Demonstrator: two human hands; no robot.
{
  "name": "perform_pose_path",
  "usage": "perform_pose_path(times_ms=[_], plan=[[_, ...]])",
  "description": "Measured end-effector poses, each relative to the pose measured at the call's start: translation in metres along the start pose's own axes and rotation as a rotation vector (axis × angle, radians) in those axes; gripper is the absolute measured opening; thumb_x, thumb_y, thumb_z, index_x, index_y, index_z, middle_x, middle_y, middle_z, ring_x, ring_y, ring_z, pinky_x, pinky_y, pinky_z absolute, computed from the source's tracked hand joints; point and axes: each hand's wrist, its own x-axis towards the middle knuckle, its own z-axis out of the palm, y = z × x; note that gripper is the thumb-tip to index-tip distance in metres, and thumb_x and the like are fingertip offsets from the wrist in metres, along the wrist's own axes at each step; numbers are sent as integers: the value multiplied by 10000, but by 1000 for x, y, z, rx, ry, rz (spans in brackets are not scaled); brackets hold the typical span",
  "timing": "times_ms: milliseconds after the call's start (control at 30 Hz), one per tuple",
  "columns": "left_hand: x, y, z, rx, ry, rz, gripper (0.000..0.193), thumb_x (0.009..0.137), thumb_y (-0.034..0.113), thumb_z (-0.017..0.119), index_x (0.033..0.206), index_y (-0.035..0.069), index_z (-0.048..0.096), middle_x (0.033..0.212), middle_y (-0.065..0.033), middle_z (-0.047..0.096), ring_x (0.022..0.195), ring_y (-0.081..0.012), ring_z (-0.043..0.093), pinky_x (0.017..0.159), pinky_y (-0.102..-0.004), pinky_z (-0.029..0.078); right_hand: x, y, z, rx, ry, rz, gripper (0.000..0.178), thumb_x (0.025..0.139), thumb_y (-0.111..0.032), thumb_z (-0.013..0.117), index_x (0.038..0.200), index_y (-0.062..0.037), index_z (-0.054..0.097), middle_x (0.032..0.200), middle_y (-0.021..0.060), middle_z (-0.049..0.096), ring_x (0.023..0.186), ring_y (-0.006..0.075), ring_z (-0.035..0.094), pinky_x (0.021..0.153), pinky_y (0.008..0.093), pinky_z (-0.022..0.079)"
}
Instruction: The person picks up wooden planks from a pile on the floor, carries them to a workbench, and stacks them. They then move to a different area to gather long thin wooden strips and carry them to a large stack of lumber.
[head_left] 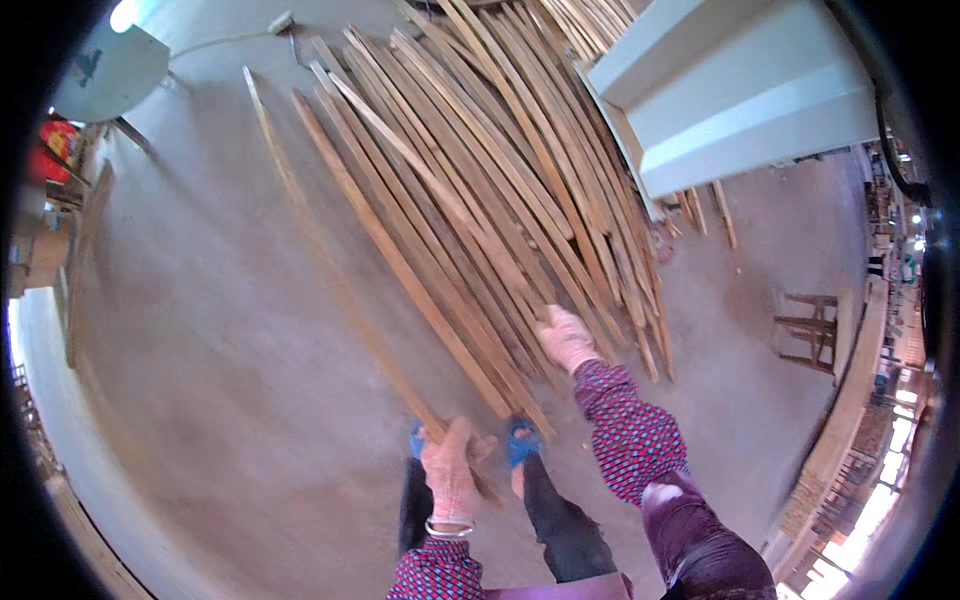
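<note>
My left hand (450,468), a bangle at its wrist, is closed around the near part of a long, thin wooden strip (320,245). That strip slants away to the far left, apart from the others. Farther forward, my right hand (567,340) is closed at the near end of a second wooden strip (460,205), which lies across a spread pile of similar strips (590,200). Its fingertips are partly hidden. Both arms wear patterned sleeve covers. The pile rests on the floor, its strips running roughly side by side.
My feet in blue slippers (521,442) stand at the pile's near end. A pale metal machine housing (745,95) juts in at the upper right. A small wooden stool (808,332) stands right, and a long board (88,260) leans left. A cable (225,42) crosses the floor at the back.
</note>
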Motion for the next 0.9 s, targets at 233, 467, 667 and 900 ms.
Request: perform_pose_path(times_ms=[233, 467, 667, 900], plan=[[11, 40, 36, -114, 11, -73, 127, 868, 138, 629, 841, 27, 576, 719, -26, 544, 632, -142, 591, 691, -337, 571, 146, -15, -48, -155, 111, 36, 534, 956, -310, 510, 1440, -91, 449, 1415, 192, 523, 1268, 348, 538, 1054, 457, 442], [19, 32, 43, -58, -43, -107, 141, 890, 147, 660, 897, 76, 539, 743, -11, 487, 612, -150, 543, 733, -408, 581, 230, -12, -16, -422, 397, 40, 366, 924, -159, 548, 1281, -104, 490, 1277, 112, 567, 1168, 283, 579, 892, 416, 554], [23, 29, 51, -84, -21, -160, 145, 925, 188, 625, 915, 67, 546, 745, -11, 493, 652, -149, 555, 742, -382, 564, 240, -30, -26, -376, 246, 230, 471, 902, -237, 656, 1302, -53, 487, 1299, 168, 584, 1185, 308, 586, 859, 437, 560], [22, 19, 57, -82, -77, -158, 215, 958, 212, 614, 1099, 57, 568, 748, -5, 523, 676, -156, 571, 778, -415, 561, 198, -21, -5, -395, 72, 189, 345, 914, -161, 547, 1248, -73, 550, 1219, 211, 652, 1116, 349, 663, 886, 460, 553]])
